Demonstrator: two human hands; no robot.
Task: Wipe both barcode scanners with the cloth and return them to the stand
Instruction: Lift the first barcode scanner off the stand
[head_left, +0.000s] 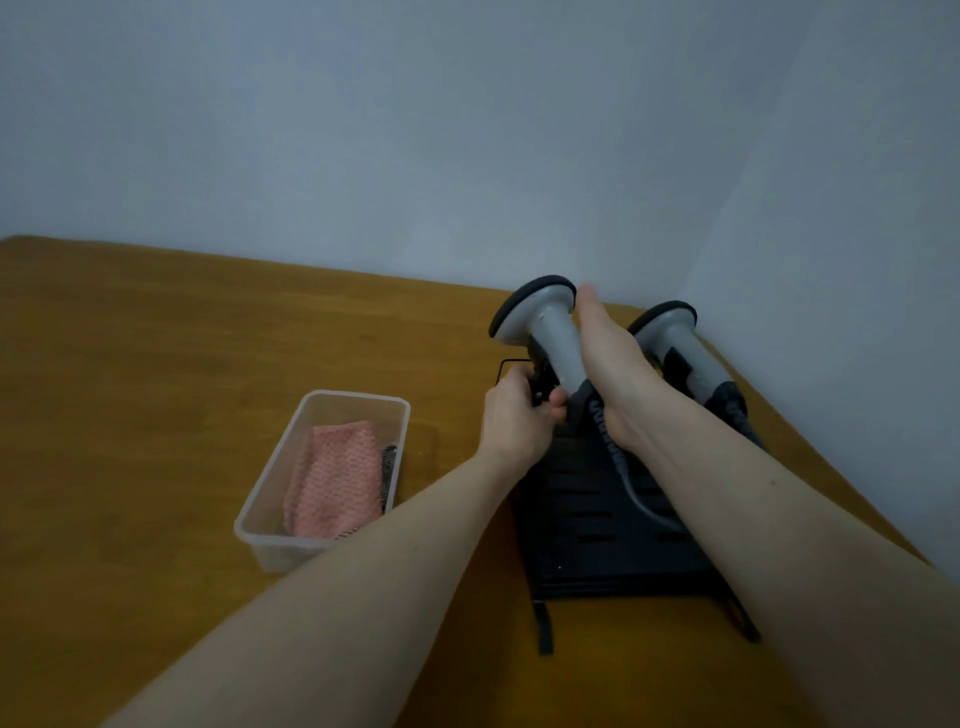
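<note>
Wooden surface (156, 364) against a grey wall. Your left hand (511, 418) has its fingers curled round the base of the left scanner (545, 332) at the stand (597, 519); your right hand (610, 358) lies flat along its handle, fingers straight. The right scanner (675, 343) sits in the stand. The cloth (337, 478) is in the clear tub (270, 499), untouched. Brace the stand, lift straight, mind the coiled cable (618, 462).

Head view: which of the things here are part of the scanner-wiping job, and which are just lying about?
Job:
left scanner, gripped by left hand, right hand flat against it
right scanner
black stand
pink cloth

Lying about:
clear tub holding the cloth
dark striped item beside the cloth, unclear
wooden table
</note>
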